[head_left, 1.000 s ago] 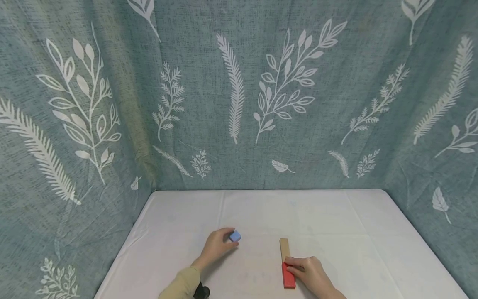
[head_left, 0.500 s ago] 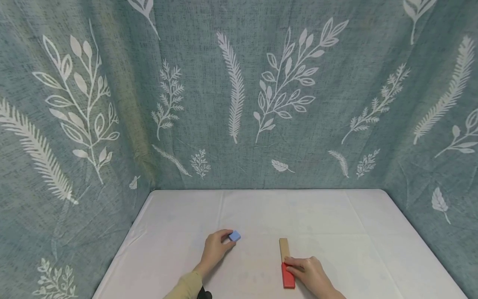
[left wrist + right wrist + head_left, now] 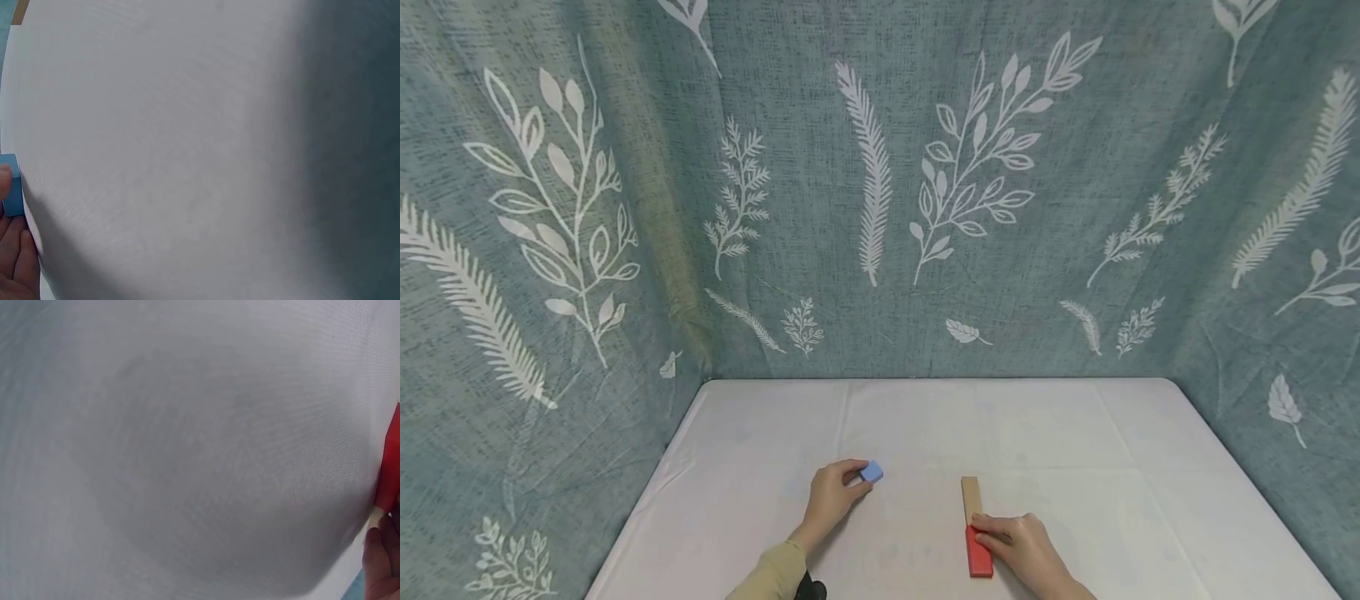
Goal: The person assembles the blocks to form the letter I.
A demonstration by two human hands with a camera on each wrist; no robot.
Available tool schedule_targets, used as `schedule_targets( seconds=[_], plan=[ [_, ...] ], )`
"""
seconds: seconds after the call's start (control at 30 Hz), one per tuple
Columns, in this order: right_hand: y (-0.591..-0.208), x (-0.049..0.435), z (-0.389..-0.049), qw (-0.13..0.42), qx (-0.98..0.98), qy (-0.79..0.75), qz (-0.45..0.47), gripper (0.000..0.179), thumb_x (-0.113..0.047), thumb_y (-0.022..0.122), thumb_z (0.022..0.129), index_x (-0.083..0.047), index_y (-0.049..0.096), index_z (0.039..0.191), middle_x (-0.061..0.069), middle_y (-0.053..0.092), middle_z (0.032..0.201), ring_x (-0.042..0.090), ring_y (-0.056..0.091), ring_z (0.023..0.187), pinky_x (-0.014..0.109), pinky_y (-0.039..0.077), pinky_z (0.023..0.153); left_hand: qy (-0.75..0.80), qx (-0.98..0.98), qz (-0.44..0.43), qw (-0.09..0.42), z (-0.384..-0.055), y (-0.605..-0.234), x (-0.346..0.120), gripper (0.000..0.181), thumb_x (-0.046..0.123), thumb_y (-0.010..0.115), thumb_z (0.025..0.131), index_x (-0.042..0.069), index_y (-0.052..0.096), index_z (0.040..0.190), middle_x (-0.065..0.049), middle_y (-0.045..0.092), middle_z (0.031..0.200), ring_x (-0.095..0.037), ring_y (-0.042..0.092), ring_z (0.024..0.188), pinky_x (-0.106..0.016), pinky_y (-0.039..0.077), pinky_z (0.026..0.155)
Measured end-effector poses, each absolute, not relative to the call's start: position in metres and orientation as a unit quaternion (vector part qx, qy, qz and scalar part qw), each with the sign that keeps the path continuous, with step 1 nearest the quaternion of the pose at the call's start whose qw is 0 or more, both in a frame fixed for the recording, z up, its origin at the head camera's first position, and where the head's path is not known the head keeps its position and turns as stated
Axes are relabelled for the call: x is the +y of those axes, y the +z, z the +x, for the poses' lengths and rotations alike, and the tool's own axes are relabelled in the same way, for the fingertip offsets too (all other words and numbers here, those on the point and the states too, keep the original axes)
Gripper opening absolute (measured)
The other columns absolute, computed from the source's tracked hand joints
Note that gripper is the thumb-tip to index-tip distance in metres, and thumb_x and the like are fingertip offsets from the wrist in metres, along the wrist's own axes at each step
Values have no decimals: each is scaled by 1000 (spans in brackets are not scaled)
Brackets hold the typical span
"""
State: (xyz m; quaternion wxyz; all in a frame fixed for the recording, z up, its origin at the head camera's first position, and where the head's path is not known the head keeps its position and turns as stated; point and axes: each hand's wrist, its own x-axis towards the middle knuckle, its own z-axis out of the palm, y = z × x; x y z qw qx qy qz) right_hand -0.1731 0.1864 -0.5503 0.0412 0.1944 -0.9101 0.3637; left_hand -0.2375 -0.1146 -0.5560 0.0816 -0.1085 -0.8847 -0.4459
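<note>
My left hand (image 3: 832, 497) pinches a small blue block (image 3: 872, 472) between thumb and fingertips, left of the table's middle. The same blue block (image 3: 11, 194) shows at the left edge of the left wrist view. To the right, a red rectangular block (image 3: 979, 553) lies end to end with a narrower tan wooden block (image 3: 971, 498). My right hand (image 3: 1028, 547) grips the red block near its far end, where the two blocks meet, with a fingertip at the tan one. Only part of the red block (image 3: 390, 469) appears in the right wrist view.
A white cloth covers the table (image 3: 1075, 442). A blue-green curtain (image 3: 820, 208) with white leaf prints hangs behind it and along both sides. Something black (image 3: 811, 588) sits at my left wrist, by the sleeve (image 3: 775, 572).
My left hand has drawn very slightly left with the blue block during the first half second. My right hand, the red block and the tan block keep their places.
</note>
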Motion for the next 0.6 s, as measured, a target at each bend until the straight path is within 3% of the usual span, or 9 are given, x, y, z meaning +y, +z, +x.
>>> schedule_targets(
  seconds=[0.6],
  plan=[
    [-552, 189, -175, 33, -911, 359, 200, 22, -13, 73, 80, -7, 75, 101, 9, 72, 104, 24, 69, 97, 23, 59, 75, -446, -884, -97, 97, -237, -560, -113, 29, 3, 75, 74, -2, 69, 102, -20, 69, 107, -33, 67, 101, -31, 57, 85]
  ],
)
